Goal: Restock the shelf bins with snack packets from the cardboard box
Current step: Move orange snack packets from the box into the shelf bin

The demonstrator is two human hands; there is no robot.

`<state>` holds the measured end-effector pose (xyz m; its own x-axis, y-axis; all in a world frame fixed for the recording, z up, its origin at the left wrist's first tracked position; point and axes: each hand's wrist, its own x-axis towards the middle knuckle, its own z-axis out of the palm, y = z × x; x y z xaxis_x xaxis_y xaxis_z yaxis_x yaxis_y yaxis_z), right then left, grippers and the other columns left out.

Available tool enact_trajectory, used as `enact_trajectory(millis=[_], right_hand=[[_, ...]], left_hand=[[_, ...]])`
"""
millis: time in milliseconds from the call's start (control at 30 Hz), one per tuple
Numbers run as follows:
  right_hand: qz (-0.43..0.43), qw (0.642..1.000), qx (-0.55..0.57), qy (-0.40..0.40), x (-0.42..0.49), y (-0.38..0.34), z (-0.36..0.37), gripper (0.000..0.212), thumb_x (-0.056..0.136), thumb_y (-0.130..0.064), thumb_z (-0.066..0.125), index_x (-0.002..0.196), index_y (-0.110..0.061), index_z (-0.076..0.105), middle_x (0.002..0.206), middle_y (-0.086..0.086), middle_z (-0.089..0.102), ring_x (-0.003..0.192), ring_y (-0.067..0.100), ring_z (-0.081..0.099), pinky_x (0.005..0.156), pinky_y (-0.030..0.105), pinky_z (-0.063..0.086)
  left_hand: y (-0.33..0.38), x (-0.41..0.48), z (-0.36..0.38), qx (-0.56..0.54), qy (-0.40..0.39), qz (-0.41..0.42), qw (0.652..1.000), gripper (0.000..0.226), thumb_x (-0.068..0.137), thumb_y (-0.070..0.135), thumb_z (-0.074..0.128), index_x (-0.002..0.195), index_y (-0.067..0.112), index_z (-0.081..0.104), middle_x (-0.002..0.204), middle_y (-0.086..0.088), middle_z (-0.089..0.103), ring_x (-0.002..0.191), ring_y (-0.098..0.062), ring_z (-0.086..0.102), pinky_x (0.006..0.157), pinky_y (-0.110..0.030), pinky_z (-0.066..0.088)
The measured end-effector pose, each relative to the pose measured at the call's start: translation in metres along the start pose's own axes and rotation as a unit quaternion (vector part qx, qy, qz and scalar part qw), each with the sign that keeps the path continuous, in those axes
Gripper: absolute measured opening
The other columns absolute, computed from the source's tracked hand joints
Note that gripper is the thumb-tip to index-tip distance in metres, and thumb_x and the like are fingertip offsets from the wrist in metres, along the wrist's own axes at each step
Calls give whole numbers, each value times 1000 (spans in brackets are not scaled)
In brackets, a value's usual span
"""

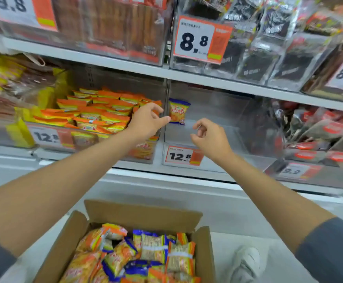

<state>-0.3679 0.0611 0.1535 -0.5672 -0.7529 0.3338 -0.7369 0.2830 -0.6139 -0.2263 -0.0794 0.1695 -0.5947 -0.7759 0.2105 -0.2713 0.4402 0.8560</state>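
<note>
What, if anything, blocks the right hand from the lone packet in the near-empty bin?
Likely nothing, so yes. The right hand hovers at the open bin, with the packet just beyond; the left hand is beside, not between.

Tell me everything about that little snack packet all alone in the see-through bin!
The snack packet is small and shiny, like plastic film: orange in the middle with red writing, blue crimped strips at top and bottom. It looks sealed. It is upright, slightly tilted, by the left wall of the clear bin marked 12.8, the only packet there. The left hand has its fingertips just beside it; whether they touch is unclear.
</note>
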Motion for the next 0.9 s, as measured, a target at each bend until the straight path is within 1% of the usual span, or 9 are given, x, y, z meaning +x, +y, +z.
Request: enact_trajectory(millis=[100, 233, 300, 400, 533, 600, 733, 800, 900], right_hand=[[15, 999, 19, -30, -58, -12, 7, 12, 82, -8, 64, 90, -17, 61, 67, -4, 55, 59, 9, 49, 61, 24, 43], [52, 978, 2, -203, -124, 9, 44, 16, 84, -10, 64, 97, -18, 64, 85, -2, 63, 73, 9, 55, 74, 27, 47], [58, 946, -40, -316, -149, 29, 67, 18, 88, -14, 65, 106, -16, 65, 100, 1, 65, 89, 13, 60, 83, 30, 50], [61, 903, -99, -413, -177, 57, 93, 24, 91, -19, 63, 115, -15, 65, 113, 1, 65, 99, 14, 59, 81, 23, 45], [25, 820, -225, -526, -204, 94, 117, 49, 88, -31, 66, 133, -18, 53, 133, 5, 55, 120, 25, 52, 98, 35, 44], [10, 797, -275, -537, -209, 104, 123, 58, 83, -27, 70, 137, -20, 48, 134, 7, 48, 119, 26, 51, 98, 36, 45], [72, 871, -187, -448, -195, 96, 123, 34, 78, -24, 70, 110, -18, 59, 110, 4, 59, 95, 22, 58, 77, 34, 48], [143, 911, -78, -380, -186, 79, 118, 23, 80, -33, 69, 95, -17, 64, 93, 3, 67, 84, 21, 64, 73, 37, 51], [194, 914, 74, -349, -177, 45, 110, 25, 92, -41, 60, 83, -20, 70, 86, 0, 70, 77, 19, 64, 77, 31, 51]], left_hand=[[-5, -49, -5, 14, -17, 8, 1000, 17, 85, 22, 73, 88, 18, 56, 64, 4, 50, 56, -8, 48, 52, -20, 38], [-53, -114, -3, 38, -167, -35, 985, 15, 85, 19, 71, 92, 14, 59, 69, 0, 53, 61, -18, 51, 55, -25, 40], [-92, -141, -4, 61, -202, -85, 974, 14, 87, 19, 70, 95, 13, 61, 73, 0, 55, 66, -17, 52, 59, -22, 42], [-149, -171, -5, 91, -229, -152, 957, 13, 88, 20, 69, 98, 17, 62, 81, 1, 61, 76, -17, 60, 71, -28, 50], [-177, -185, 3, 103, -266, -198, 938, 14, 87, 21, 70, 99, 20, 62, 90, 3, 65, 82, -14, 65, 64, -21, 48], [-179, -188, 11, 77, -293, -201, 932, 14, 89, 16, 67, 103, 18, 64, 92, 0, 67, 79, -14, 65, 62, -20, 48], [-180, -198, 20, 53, -306, -187, 932, 22, 90, 7, 61, 108, 18, 65, 103, 1, 65, 87, -15, 62, 66, -22, 51], [-174, -204, 25, 45, -350, -152, 923, 45, 87, 11, 69, 128, 24, 57, 128, 8, 57, 113, -8, 56, 82, -21, 50], [-161, -210, 32, 63, -382, -71, 919, 75, 80, 36, 77, 144, 36, 39, 145, 20, 39, 131, -3, 36, 104, -27, 37]])
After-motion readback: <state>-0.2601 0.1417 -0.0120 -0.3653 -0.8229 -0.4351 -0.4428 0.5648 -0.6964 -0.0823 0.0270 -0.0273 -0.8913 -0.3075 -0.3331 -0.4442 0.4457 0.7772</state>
